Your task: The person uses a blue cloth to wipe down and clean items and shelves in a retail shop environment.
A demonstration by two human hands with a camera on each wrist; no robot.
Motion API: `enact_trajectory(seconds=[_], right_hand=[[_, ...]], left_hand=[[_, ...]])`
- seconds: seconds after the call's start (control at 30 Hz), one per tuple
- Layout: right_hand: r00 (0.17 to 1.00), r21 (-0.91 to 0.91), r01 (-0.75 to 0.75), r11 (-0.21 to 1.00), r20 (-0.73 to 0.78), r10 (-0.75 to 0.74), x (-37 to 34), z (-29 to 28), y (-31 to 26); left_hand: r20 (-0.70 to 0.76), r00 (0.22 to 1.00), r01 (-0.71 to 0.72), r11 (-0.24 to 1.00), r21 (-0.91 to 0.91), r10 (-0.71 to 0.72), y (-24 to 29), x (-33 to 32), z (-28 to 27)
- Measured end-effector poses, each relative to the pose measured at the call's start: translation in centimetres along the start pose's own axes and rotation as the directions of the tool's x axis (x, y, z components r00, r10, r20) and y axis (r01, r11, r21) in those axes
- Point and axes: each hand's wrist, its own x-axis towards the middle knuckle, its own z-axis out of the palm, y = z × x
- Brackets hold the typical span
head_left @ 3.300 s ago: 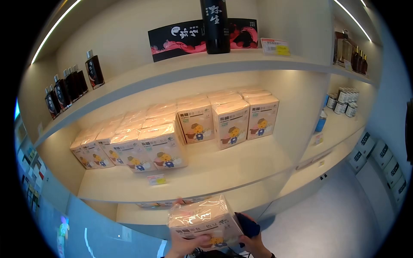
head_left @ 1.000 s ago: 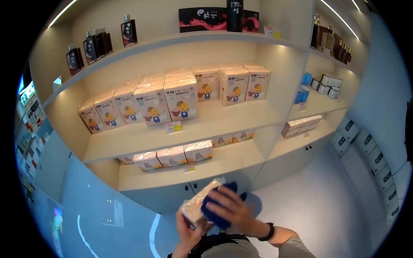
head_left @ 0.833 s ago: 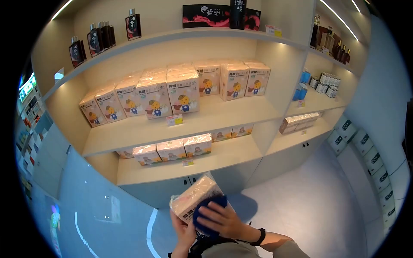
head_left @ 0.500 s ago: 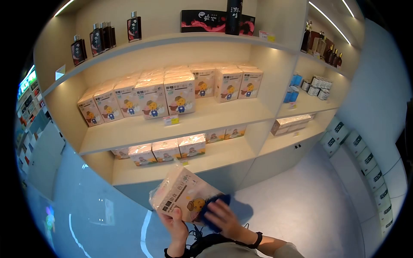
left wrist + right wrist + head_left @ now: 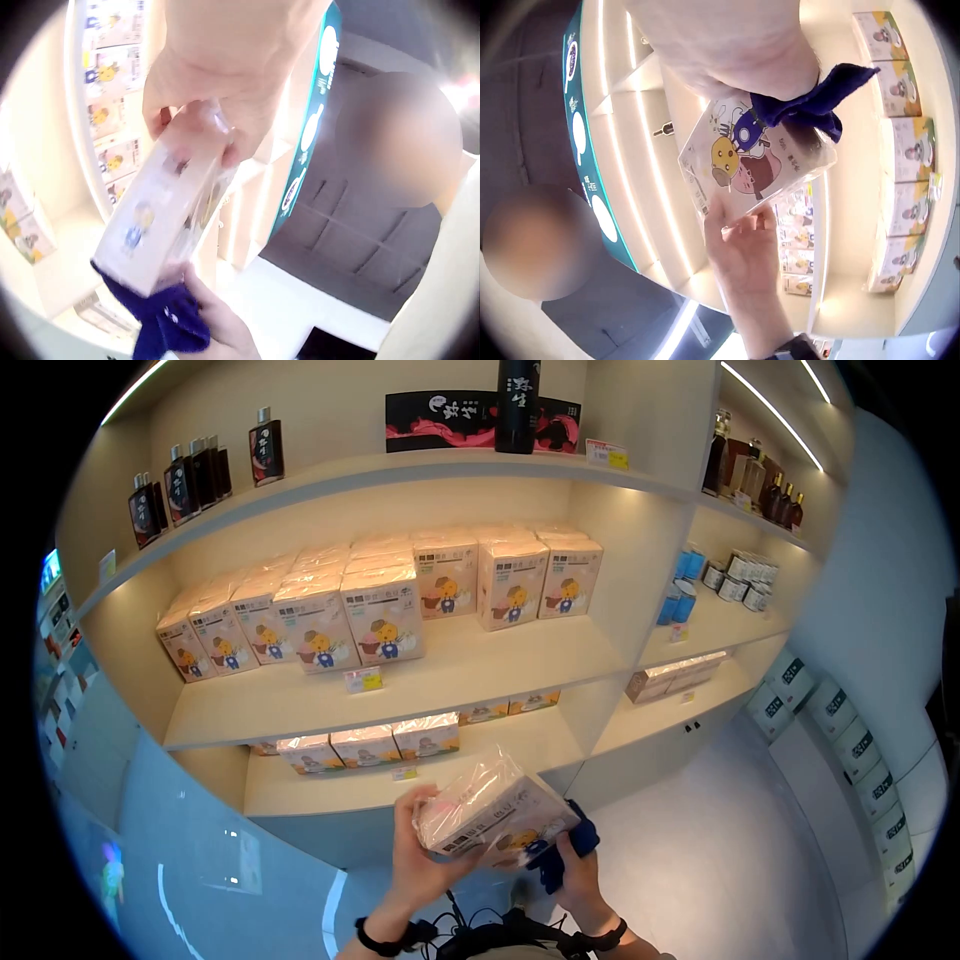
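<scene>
A pale pink carton (image 5: 500, 810) in shiny clear wrap, with a yellow cartoon figure on its front, is held tilted in front of the shelves. My left hand (image 5: 415, 865) grips its left end, thumb on the front and fingers behind, as the left wrist view also shows at the carton (image 5: 142, 210). My right hand (image 5: 580, 885) holds a dark blue cloth (image 5: 582, 835) against the carton's right end. Part of the cloth hangs down below the thumb. In the right wrist view the cloth (image 5: 817, 101) lies bunched at the carton's edge beside the hand.
A shelf (image 5: 520, 655) ahead carries similar wrapped cartons (image 5: 383, 615) and a price tag (image 5: 364, 679). Smaller boxes (image 5: 365, 745) sit on the lower shelf. Dark bottles (image 5: 266, 448) stand on the upper one. White boxes (image 5: 855, 748) line the wall at right.
The carton has been turned between the hands. My right hand has gone from lying over the cloth on the carton's front to gripping the cloth at its right end. The head view has shifted slightly.
</scene>
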Motion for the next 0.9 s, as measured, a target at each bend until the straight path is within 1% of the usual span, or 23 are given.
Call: enact_trajectory(seconds=[0.03, 0.07, 0.1, 0.13, 0.2, 0.23, 0.3, 0.33, 0.37, 0.4, 0.43, 0.47, 0.53, 0.57, 0.6, 0.67, 0.73, 0.8, 0.83, 0.9], right_hand=[[0.999, -0.090, 0.040, 0.995, -0.020, -0.042, 1.2, -0.5, -0.8], [0.996, -0.180, 0.078, 0.980, -0.034, -0.086, 2.4, -0.8, -1.4], [0.994, -0.152, 0.088, 0.984, -0.048, -0.096, 3.9, -0.9, -1.8], [0.996, -0.146, 0.081, 0.986, -0.033, -0.087, 5.0, -0.9, -2.7], [0.993, -0.217, 0.103, 0.971, -0.027, -0.112, 6.9, -0.4, -4.7], [0.995, -0.211, 0.096, 0.973, -0.016, -0.102, 8.3, -0.3, -5.4], [0.978, -0.218, 0.206, 0.954, 0.013, -0.208, 10.6, -0.2, -6.2], [0.980, -0.213, 0.196, 0.957, 0.018, -0.196, 11.7, -0.8, -6.4], [0.987, -0.265, 0.149, 0.953, 0.101, -0.126, 12.9, -1.7, -6.3], [0.983, -0.318, 0.107, 0.942, 0.178, -0.051, 13.7, -2.6, -6.1], [0.984, -0.370, 0.040, 0.928, 0.174, 0.026, 14.3, -3.4, -6.0], [0.983, -0.365, 0.032, 0.931, 0.178, 0.036, 14.6, -3.6, -6.0], [0.979, -0.290, -0.089, 0.953, 0.152, 0.137, 15.0, -3.7, -5.9], [0.978, -0.296, -0.112, 0.949, 0.136, 0.158, 15.3, -4.1, -6.0], [0.977, -0.295, -0.110, 0.949, 0.141, 0.158, 15.7, -4.7, -5.9], [0.976, -0.366, -0.144, 0.920, 0.102, 0.193, 16.5, -6.3, -5.7], [0.981, -0.370, -0.131, 0.920, 0.087, 0.175, 17.2, -7.8, -5.2], [0.981, -0.362, -0.175, 0.916, 0.011, 0.192, 17.7, -8.6, -5.6], [0.982, -0.361, -0.174, 0.916, 0.007, 0.189, 17.8, -9.2, -5.7], [0.991, -0.352, -0.129, 0.927, -0.002, 0.137, 18.3, -10.3, -5.8]], left_hand=[[0.091, 0.996, -0.040, 0.984, 0.175, 0.024, 1.5, 1.7, 0.5], [0.180, 0.983, -0.091, 0.935, 0.343, 0.030, 2.5, 3.5, 1.1], [0.280, 0.953, -0.247, 0.836, 0.489, 0.118, 2.9, 5.5, 1.6], [0.271, 0.955, -0.247, 0.828, 0.503, 0.120, 3.6, 7.3, 2.3], [0.372, 0.925, -0.323, 0.673, 0.666, 0.077, 5.4, 10.2, 4.0], [0.377, 0.920, -0.344, 0.675, 0.652, 0.105, 5.6, 11.6, 5.0], [0.359, 0.930, -0.319, 0.672, 0.669, 0.084, 6.3, 14.2, 6.2], [0.349, 0.935, -0.299, 0.677, 0.673, 0.066, 6.8, 15.6, 6.6], [0.383, 0.912, -0.398, 0.556, 0.730, 0.149, 7.4, 17.1, 6.8], [0.374, 0.908, -0.415, 0.505, 0.756, 0.187, 7.6, 18.5, 6.8], [0.320, 0.932, -0.361, 0.495, 0.790, 0.170, 7.6, 20.0, 6.4], [0.264, 0.952, -0.307, 0.483, 0.820, 0.156, 7.8, 21.6, 6.1], [0.213, 0.971, -0.241, 0.473, 0.848, 0.113, 9.5, 24.6, 6.4], [0.214, 0.972, -0.233, 0.324, 0.917, 0.092, 9.5, 26.1, 6.0], [0.213, 0.972, -0.232, 0.320, 0.918, 0.095, 9.1, 27.6, 5.5], [0.391, 0.890, -0.446, 0.271, 0.853, 0.235, 7.4, 30.7, 4.3], [0.410, 0.884, -0.461, 0.278, 0.843, 0.222, 5.8, 33.3, 3.2], [0.316, 0.932, -0.346, 0.170, 0.923, 0.178, 4.2, 35.2, 2.7], [0.320, 0.931, -0.350, 0.173, 0.921, 0.177, 3.4, 35.8, 2.4], [0.360, 0.905, -0.317, -0.206, 0.926, 0.226, 1.8, 37.0, 1.8]])
